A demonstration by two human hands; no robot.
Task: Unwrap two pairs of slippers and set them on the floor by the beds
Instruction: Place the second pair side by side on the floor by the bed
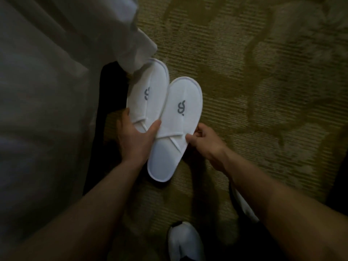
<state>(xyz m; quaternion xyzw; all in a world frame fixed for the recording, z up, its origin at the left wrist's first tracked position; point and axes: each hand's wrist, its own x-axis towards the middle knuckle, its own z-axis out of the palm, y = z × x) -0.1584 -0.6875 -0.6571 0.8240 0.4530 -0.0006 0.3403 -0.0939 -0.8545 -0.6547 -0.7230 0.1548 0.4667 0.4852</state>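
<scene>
Two white slippers with a grey logo lie side by side on the patterned carpet, toes pointing away from me. The left slipper point(148, 91) sits against the bed's edge, its toe partly under the hanging bedsheet corner. My left hand point(135, 136) covers its heel end, fingers round its side and thumb against the right slipper. The right slipper point(175, 129) lies slightly nearer me. My right hand point(207, 142) pinches its right edge beside the strap.
The bed with white linen point(41, 91) fills the left side, with a dark base point(105, 110) below it. Olive patterned carpet point(263, 91) spreads to the right. My white shoe point(180, 242) stands at the bottom, and another white object point(243, 204) peeks from under my right forearm.
</scene>
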